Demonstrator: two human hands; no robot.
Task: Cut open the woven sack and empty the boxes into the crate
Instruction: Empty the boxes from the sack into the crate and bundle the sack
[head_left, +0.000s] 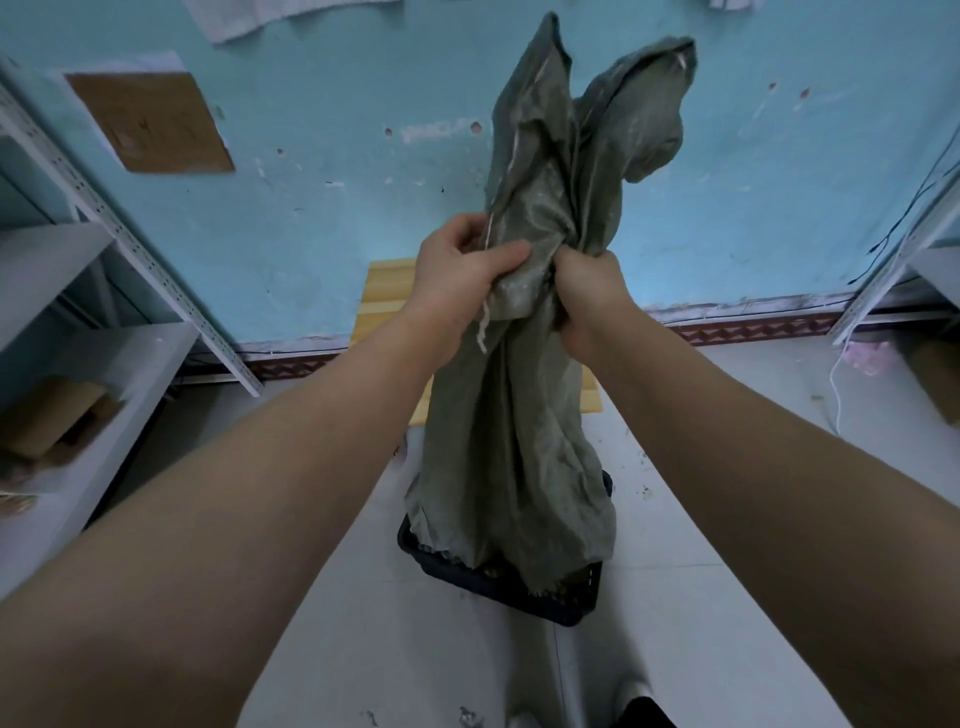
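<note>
A grey-green woven sack (519, 415) hangs upside down in front of me, limp and bunched in the middle. My left hand (457, 275) grips the gathered cloth from the left, thumb across it. My right hand (587, 301) grips the same bunch from the right. Two corners of the sack stick up above my hands. A white thread dangles from its seam. The sack's open mouth hangs into a dark plastic crate (550, 597) on the floor. Small brownish boxes (491, 570) show dimly inside the crate under the sack's edge.
Grey metal shelving (104, 291) stands at the left with cardboard on it, and more shelving (904, 280) at the right. A wooden board (387, 301) lies against the blue wall behind the sack. Loose cables run down the right side.
</note>
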